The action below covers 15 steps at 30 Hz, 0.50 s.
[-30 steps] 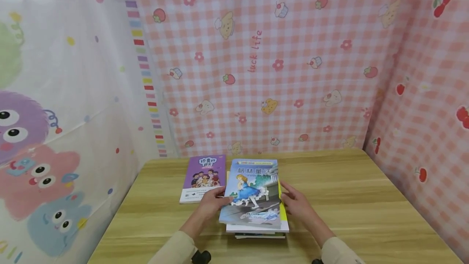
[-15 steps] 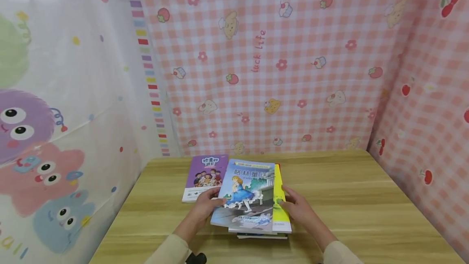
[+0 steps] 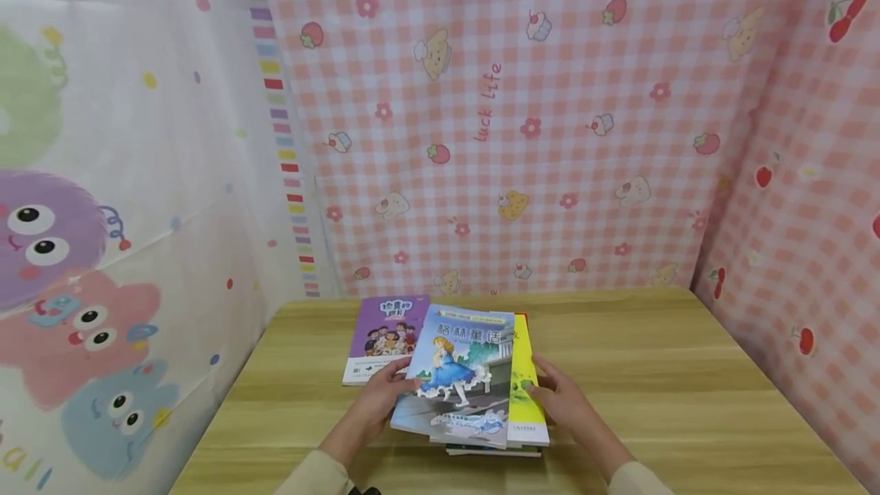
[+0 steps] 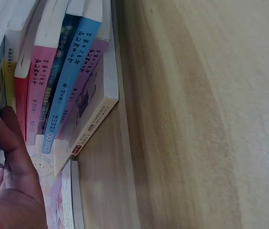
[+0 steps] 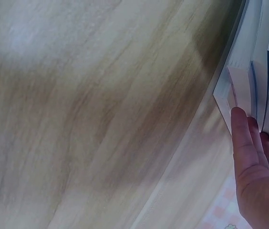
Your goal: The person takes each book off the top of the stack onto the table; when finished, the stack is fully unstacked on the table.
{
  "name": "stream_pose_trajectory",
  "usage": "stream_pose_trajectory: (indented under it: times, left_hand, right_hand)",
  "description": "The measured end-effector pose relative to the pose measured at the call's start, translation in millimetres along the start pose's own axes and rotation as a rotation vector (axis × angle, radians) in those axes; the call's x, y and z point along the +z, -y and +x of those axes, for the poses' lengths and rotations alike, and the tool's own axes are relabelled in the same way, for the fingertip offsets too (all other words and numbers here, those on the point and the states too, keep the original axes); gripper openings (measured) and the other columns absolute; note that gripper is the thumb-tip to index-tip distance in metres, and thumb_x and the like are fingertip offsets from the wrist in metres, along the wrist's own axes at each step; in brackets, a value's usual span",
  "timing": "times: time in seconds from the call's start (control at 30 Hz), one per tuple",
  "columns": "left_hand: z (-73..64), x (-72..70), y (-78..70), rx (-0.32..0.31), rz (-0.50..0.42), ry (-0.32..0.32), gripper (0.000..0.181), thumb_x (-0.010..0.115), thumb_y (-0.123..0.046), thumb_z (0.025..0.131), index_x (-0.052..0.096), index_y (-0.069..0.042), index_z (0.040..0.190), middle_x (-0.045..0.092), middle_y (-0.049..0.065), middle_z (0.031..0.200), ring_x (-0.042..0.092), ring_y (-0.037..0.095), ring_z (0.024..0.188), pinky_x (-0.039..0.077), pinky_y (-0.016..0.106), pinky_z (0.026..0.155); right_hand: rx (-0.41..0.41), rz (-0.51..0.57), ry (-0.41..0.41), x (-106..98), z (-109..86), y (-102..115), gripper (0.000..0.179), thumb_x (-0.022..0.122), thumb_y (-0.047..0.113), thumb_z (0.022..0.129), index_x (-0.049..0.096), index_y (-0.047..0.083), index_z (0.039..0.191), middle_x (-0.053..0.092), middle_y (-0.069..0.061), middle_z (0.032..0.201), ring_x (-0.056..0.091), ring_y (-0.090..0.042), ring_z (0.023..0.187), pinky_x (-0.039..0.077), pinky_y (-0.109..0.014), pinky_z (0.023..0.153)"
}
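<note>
A blue storybook [image 3: 454, 388] with a girl in a blue dress on its cover lies askew on top of a stack. My left hand [image 3: 374, 403] pinches its left edge, thumb on the cover; in the left wrist view the fingers [image 4: 17, 148] are under it. A yellow book [image 3: 529, 403] shows beneath, sticking out to the right. My right hand [image 3: 562, 401] rests along the stack's right side, thumb by the yellow cover. Its straight fingers [image 5: 242, 136] touch the page edges in the right wrist view. Pink, blue and purple spines [image 4: 72, 81] fill the stack below.
A purple book [image 3: 388, 327] lies flat at the back left, just beside the stack. All rest on a wooden table [image 3: 653, 380]. Behind stands a pink checked curtain [image 3: 550, 159], with a white cartoon-printed cloth [image 3: 172, 212] at the left.
The blue storybook has slid left and turned a little with my left hand, uncovering more of the yellow book. My right hand stays by the stack. The head view has shifted slightly.
</note>
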State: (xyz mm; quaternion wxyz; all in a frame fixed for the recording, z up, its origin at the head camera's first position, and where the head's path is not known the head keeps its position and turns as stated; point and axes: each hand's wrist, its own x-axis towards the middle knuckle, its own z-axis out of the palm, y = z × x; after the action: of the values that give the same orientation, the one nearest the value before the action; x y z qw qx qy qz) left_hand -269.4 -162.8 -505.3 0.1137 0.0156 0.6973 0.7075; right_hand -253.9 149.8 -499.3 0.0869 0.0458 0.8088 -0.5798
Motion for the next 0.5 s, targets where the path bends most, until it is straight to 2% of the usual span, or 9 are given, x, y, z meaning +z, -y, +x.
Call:
stream_pose_trajectory:
  times: [0.1, 0.27, 0.37, 0.5]
  left_hand:
    - [-3.7, -4.0, 0.9, -0.009, -0.023, 0.035, 0.069, 0.064, -0.014, 0.097, 0.027, 0.010, 0.150, 0.060, 0.020, 0.123, 0.065, 0.020, 0.095, 0.056, 0.036, 0.081]
    - [-14.9, -11.1, 2.3, -0.032, -0.087, 0.102, 0.072, 0.063, -0.008, 0.096, 0.022, 0.012, 0.151, 0.049, 0.028, 0.139, 0.064, 0.019, 0.100, 0.055, 0.036, 0.085]
    - [-22.5, -13.0, 3.9, -0.042, -0.103, 0.131, 0.075, 0.064, -0.003, 0.094, 0.019, 0.012, 0.151, 0.039, 0.030, 0.148, 0.066, 0.021, 0.099, 0.056, 0.041, 0.085]
    - [-27.8, -11.7, 6.4, -0.041, -0.142, 0.150, 0.077, 0.063, -0.002, 0.093, 0.017, 0.009, 0.153, 0.038, 0.028, 0.149, 0.068, 0.023, 0.093, 0.057, 0.044, 0.080]
  right_hand:
    - [0.009, 0.005, 0.006, 0.5, -0.2, 0.7, 0.061, 0.056, 0.015, 0.101, 0.031, 0.013, 0.157, 0.042, -0.031, 0.145, 0.063, -0.026, 0.100, 0.057, -0.040, 0.078]
    - [0.011, 0.015, 0.009, 0.9, 0.1, 0.4, 0.062, 0.057, 0.017, 0.101, 0.031, 0.013, 0.157, 0.042, -0.031, 0.145, 0.063, -0.025, 0.097, 0.058, -0.040, 0.077]
    - [0.009, 0.011, 0.009, 1.2, 0.8, -0.6, 0.062, 0.057, 0.016, 0.101, 0.031, 0.013, 0.157, 0.042, -0.031, 0.145, 0.063, -0.025, 0.097, 0.058, -0.040, 0.077]
    - [0.009, 0.003, 0.010, 1.3, 0.7, -1.4, 0.062, 0.057, 0.016, 0.101, 0.030, 0.012, 0.157, 0.043, -0.031, 0.144, 0.063, -0.025, 0.098, 0.058, -0.040, 0.077]
